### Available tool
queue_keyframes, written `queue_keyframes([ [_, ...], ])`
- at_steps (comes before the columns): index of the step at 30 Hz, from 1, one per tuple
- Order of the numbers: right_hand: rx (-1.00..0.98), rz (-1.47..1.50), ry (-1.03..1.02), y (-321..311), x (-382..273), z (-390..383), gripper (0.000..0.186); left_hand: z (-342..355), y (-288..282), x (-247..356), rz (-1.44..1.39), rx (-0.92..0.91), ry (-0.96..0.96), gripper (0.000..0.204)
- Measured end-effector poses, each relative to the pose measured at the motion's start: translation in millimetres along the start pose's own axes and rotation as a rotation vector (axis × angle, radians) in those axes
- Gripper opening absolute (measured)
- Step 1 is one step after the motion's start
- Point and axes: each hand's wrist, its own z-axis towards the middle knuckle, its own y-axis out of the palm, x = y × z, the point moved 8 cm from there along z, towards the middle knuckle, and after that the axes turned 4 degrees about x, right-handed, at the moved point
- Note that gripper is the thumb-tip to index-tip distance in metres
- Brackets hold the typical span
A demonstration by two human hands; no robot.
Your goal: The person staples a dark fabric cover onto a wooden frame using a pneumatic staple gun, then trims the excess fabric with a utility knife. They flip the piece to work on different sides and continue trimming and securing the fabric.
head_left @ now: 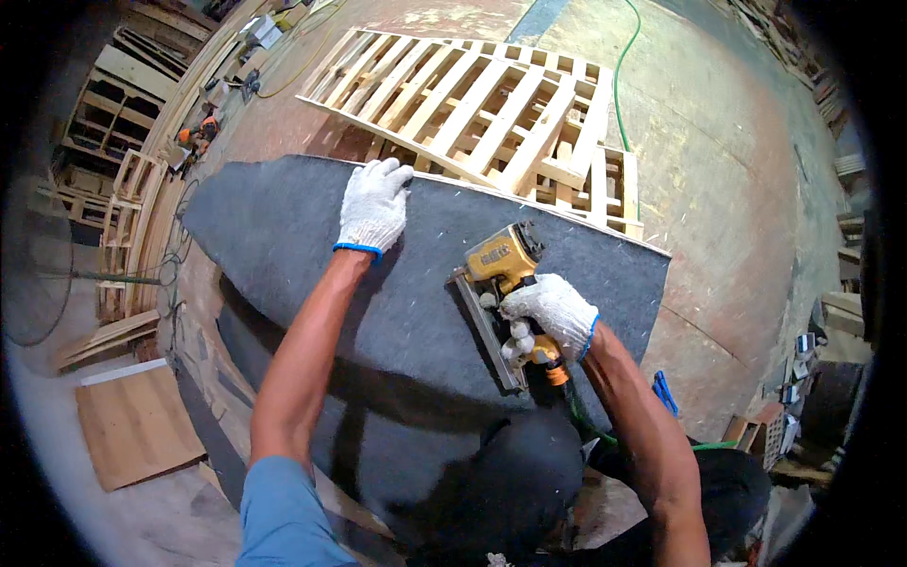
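A sheet of dark grey fabric [283, 213] spreads before me, its far edge lying along a pale wooden frame. My left hand [375, 206], in a white knitted glove with a blue cuff, grips that far edge, fingers curled over it. In my right hand [556, 312], gloved the same way, is a yellow and black nail gun [503, 259]. My fingers wrap round its handle, and its long magazine slants down toward me above the fabric. Whether the nose touches the fabric I cannot tell. An orange fitting joins the handle to a hose.
Beyond the fabric lies a slatted wooden frame [472, 109]. A green hose [620, 66] crosses the floor. Timber pieces [118, 104] and a brown board [137, 420] are at the left. A blue tool [664, 392] lies beside my right forearm, and small boxes [801, 354] stand farther right.
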Motion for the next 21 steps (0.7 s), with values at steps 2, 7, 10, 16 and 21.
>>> queue_keyframes([
  [2,-0.033,0.051,-0.013,11.5,-0.9,-2.2,0.017,-4.8,-3.9,-13.9,-0.054,0.083,0.012,0.028],
  [7,-0.003,0.041,0.021,-10.5,-4.0,-1.9,0.012,3.0,-3.3,4.1,-0.007,0.223,0.049,0.022],
  [10,-0.007,0.048,0.022,-11.7,-0.4,4.2,0.014,5.6,1.7,-2.9,0.072,0.191,0.092,0.019],
  [16,-0.077,0.080,0.027,-9.3,1.6,4.0,0.034,-2.2,-1.0,-0.5,-0.056,0.336,0.091,0.014],
  [21,-0.006,0.040,0.034,-13.9,2.3,5.2,0.012,-8.1,-0.9,3.6,-0.041,0.351,0.122,0.016],
])
